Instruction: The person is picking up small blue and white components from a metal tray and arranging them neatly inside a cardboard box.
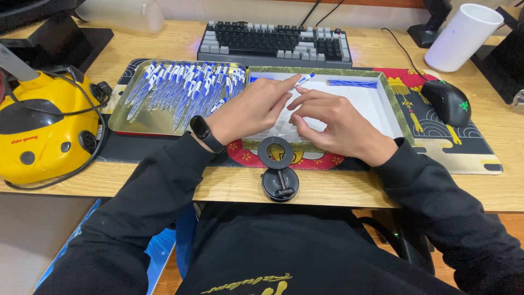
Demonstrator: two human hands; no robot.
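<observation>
The left hand [252, 109] holds a blue and white pen [303, 80] between its thumb and first finger, with the pen's tip sticking out past the fingertips. The pen is up over the white tray [382, 106], near the tray's far side. The right hand [333, 121] is just beside the left hand, and its fingers are bent and rest on the tray's white bottom; it is not gripping anything that can be seen. A small bunch of thin blue refills [352, 83] lies at the far edge of the white tray. To the left, touching the white tray, is a shiny metal tray [136, 123] with a big pile of blue and white pens [185, 90] in it. Both trays sit on a bright patterned mat [464, 147] on the wooden worktop [229, 188]. A black round stand [278, 169] lies near the front edge, close to the person. A keyboard [275, 43] is behind the trays. A black mouse [450, 101] and a white cup [461, 35] are on the right. A yellow machine [41, 128] sits on the far left. A black watch [203, 131] is on the left wrist.
</observation>
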